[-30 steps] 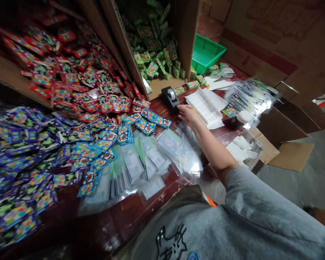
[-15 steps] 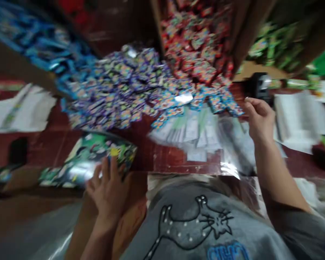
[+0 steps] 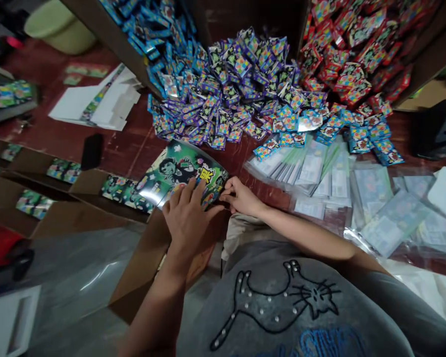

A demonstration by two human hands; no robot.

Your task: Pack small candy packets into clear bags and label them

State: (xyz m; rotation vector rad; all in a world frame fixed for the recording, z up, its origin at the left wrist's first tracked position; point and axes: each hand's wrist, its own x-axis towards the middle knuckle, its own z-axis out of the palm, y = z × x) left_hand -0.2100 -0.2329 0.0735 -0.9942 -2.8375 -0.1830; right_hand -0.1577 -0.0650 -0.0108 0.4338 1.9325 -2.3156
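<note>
A green, glossy printed packet [image 3: 178,166] with cartoon figures lies at the table's front edge. My left hand [image 3: 188,208] rests on its near side, open, with the fingers stretched out over the print. At the packet's right end is my right hand [image 3: 241,196], its thumb and fingers closed in a pinch. What sits between those fingertips is too small to make out. Beyond the packet spreads a heap of small purple sachets [image 3: 223,94]. Several blue sachets [image 3: 359,139] lie to the right, partly on clear plastic sleeves with printed cards [image 3: 312,173].
Blue sachets [image 3: 167,34] and red sachets [image 3: 349,64] spill from boxes at the back. A black tape dispenser [image 3: 436,129] stands far right. On the left are white folded cards [image 3: 96,101], a black phone-like object [image 3: 92,151] and a cardboard box [image 3: 141,263] below the edge.
My right hand has come from beside the black dispenser to the packet's right end, still pinched. My left hand stays on the packet. The view has turned left.
</note>
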